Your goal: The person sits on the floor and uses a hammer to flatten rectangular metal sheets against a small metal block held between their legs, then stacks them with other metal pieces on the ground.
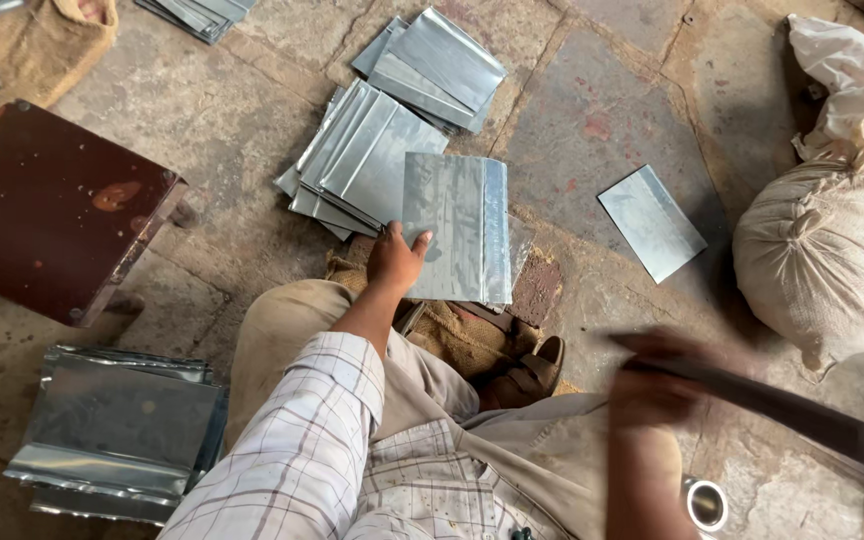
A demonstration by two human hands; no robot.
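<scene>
A person sits on a stone floor (252, 130), seen from above. At far left stands a dark red metal box (47, 205), and below it lies a pile of folded metal sheets (117, 430). Near the middle, the left hand (395, 258) presses flat with fingers spread on the lower left edge of a grey metal sheet (457, 225), which rests on a burlap pad (452, 330) before the person's knees. Just behind it lies a fanned stack of similar sheets (367, 150). To the right, a single sheet (652, 222) lies alone. The right hand (657, 385), blurred, is clenched around a long dark bar (782, 405). At far right sits a full sack (827, 255), its contents hidden.
</scene>
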